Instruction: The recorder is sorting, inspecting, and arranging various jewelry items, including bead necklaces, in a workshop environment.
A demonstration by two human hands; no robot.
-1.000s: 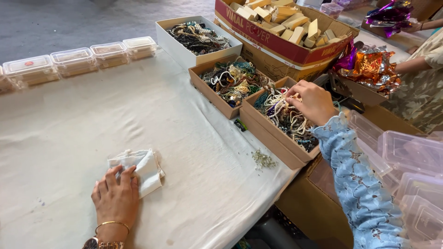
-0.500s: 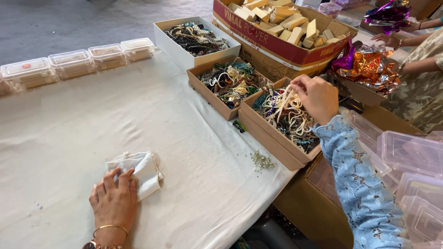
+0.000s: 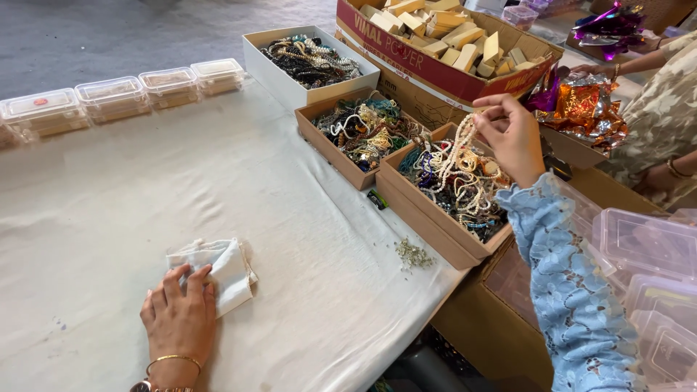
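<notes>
My left hand (image 3: 179,316) lies flat on a small folded white cloth (image 3: 221,270) on the white-covered table (image 3: 145,189). My right hand (image 3: 512,134), in a pale blue lace sleeve, is raised over the nearest cardboard box (image 3: 425,210) and pinches a cream bead necklace (image 3: 457,156) that hangs down into the tangle of jewellery in that box.
Two more jewellery boxes (image 3: 330,149) (image 3: 279,69) stand behind it, then a red carton of wooden blocks (image 3: 406,51). Clear lidded containers (image 3: 116,94) line the far table edge; more are stacked at right (image 3: 646,276). Another person (image 3: 657,94) handles shiny foil at upper right. Small beads (image 3: 412,254) lie loose.
My right hand has risen out of the nearest box, drawing a cream bead necklace up with it. My left hand stays on the cloth.
</notes>
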